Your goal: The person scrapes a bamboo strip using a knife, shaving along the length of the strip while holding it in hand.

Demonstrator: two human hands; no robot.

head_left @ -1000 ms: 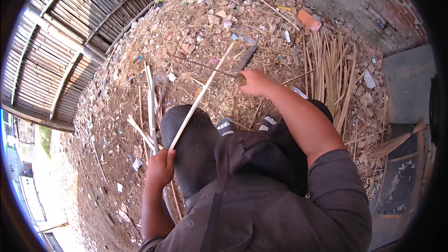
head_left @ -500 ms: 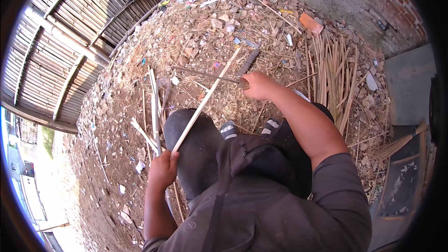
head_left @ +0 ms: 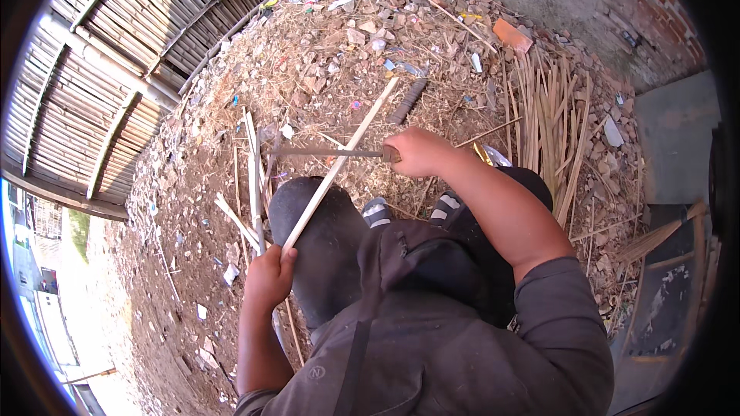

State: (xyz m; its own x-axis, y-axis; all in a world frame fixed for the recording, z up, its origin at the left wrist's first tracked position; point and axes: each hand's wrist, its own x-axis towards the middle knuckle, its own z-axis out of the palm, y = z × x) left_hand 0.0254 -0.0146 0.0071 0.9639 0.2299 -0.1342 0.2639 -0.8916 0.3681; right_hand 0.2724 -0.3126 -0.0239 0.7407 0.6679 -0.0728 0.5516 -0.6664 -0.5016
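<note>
My left hand (head_left: 269, 276) is closed around the lower end of a pale bamboo strip (head_left: 322, 189). The strip slants up and away to the right, passing over my left knee. In my right hand (head_left: 420, 152) is the handle of a knife (head_left: 308, 152) with a long, thin, dark blade. That blade points left and crosses the strip about midway; whether its edge touches the strip I cannot tell. Other pale strips (head_left: 253, 158) lie on the ground beside my left knee. A short dark ridged rod (head_left: 408, 102) rests beyond my right hand.
A heap of split strips (head_left: 549, 119) lies on the right. Rubble and litter cover the soil, with an orange brick (head_left: 512, 35) near the wall (head_left: 570, 0). A bamboo fence (head_left: 116, 69) stands at the left, and a grey panel (head_left: 678, 139) at the right.
My right hand has come slightly nearer and left, and the knife blade has swung from a slant to nearly level across the strip. My left hand and the strip have barely moved.
</note>
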